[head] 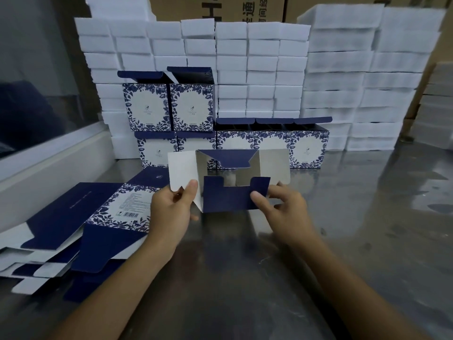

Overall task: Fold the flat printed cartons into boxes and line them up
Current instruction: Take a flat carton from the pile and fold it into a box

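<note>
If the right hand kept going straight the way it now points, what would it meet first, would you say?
The right hand points up and away while pinching the half-folded carton. Beyond that carton, the first thing in line looks like the bottom row of finished boxes, though depth is hard to judge from this view.

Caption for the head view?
Both hands fold a carton's bottom flaps before a row of finished boxes.

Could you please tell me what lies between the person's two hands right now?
In the head view, the half-folded carton, its navy bottom flap facing the camera, spans from the left hand to the right hand.
</note>
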